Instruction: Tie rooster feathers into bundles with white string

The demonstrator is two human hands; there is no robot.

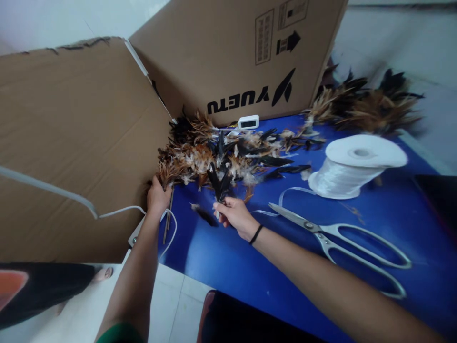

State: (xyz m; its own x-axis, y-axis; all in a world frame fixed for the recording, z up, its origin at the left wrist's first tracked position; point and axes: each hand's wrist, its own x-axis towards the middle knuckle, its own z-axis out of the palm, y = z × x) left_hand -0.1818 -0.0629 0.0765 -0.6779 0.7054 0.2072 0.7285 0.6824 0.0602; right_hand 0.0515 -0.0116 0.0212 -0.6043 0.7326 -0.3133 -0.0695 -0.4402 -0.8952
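My right hand (233,215) is closed, pinching the base of a small bunch of black feathers (219,183) whose tips point up and away. At the left end of a pile of brown, black and white feathers (200,157), my left hand (158,196) has its fingers closed around some brown feathers (171,172); its fingertips are partly hidden. One loose dark feather (204,215) lies on the blue table just left of my right hand.
Large scissors (310,226) lie partly open right of my right hand. Behind them stands a spool of white ribbon (346,176). Cardboard panels (71,143) wall the left and back. A white digital display (249,122), more feathers (378,109) and a white cable (174,226) are around. Another person's leg (46,286) shows lower left.
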